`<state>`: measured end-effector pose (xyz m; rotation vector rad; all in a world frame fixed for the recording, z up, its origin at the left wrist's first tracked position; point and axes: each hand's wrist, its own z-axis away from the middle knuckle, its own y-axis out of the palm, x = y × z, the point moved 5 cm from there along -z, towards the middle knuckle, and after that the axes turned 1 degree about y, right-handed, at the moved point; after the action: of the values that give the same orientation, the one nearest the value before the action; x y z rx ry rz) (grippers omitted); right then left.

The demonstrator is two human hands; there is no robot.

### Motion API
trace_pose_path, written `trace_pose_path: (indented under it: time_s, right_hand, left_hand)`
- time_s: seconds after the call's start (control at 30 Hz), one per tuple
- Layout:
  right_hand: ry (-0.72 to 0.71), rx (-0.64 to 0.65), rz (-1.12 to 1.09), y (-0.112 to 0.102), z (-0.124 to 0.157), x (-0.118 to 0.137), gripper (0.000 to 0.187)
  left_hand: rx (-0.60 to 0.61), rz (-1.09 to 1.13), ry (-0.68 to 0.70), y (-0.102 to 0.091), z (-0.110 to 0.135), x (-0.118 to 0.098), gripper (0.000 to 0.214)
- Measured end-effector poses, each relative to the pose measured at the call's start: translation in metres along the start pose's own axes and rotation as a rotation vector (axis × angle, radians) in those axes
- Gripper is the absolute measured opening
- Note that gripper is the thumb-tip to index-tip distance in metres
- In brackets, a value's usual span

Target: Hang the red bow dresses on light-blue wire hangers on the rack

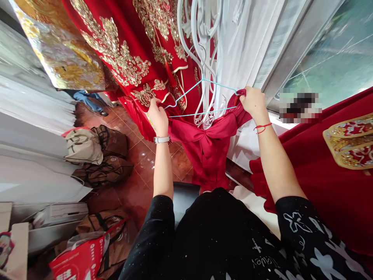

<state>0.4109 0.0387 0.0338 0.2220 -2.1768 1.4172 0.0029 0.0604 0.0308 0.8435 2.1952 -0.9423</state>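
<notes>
Brown woven bags (112, 171) sit on the tiled floor (142, 155) at far left. Next comes the left hand (158, 116), well apart from the other, pinching a red satin garment (208, 151) at one end of a pale blue hanger (186, 91). The right hand (254, 104) clamps the fabric over the hanger's other end, the garment dangling between them, in front of a gold-embroidered red robe (116, 50) — a red cloth (320, 194) lies at far right.
</notes>
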Motion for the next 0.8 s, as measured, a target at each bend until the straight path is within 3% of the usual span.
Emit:
trace_pose_path:
  time_s: [0.13, 0.27, 0.37, 0.5, 0.63, 0.73, 0.8]
  right_hand:
    - [-0.020, 0.025, -0.154, 0.007, -0.015, -0.020, 0.032]
    - [0.087, 0.006, -0.390, 0.032, -0.001, -0.056, 0.027]
    - [0.187, -0.026, -0.443, 0.052, 0.030, -0.074, 0.026]
    - [0.219, -0.034, -0.473, 0.068, 0.071, -0.079, 0.027]
    - [0.137, 0.008, -0.503, 0.071, 0.095, -0.071, 0.029]
    - [0.066, 0.049, -0.453, 0.069, 0.104, -0.065, 0.034]
    - [0.035, 0.078, -0.399, 0.068, 0.107, -0.063, 0.036]
  left_hand:
    - [-0.045, -0.003, -0.144, -0.011, 0.008, 0.039, 0.036]
    - [0.118, 0.017, -0.171, 0.000, 0.034, 0.058, 0.037]
    - [0.280, 0.005, -0.128, 0.014, 0.055, 0.062, 0.033]
    - [0.434, -0.075, -0.069, 0.022, 0.074, 0.067, 0.025]
    - [0.525, -0.211, -0.010, 0.017, 0.085, 0.063, 0.028]
    - [0.595, -0.373, -0.038, 0.014, 0.093, 0.058, 0.031]
    - [0.575, -0.467, -0.036, 0.010, 0.097, 0.055, 0.029]
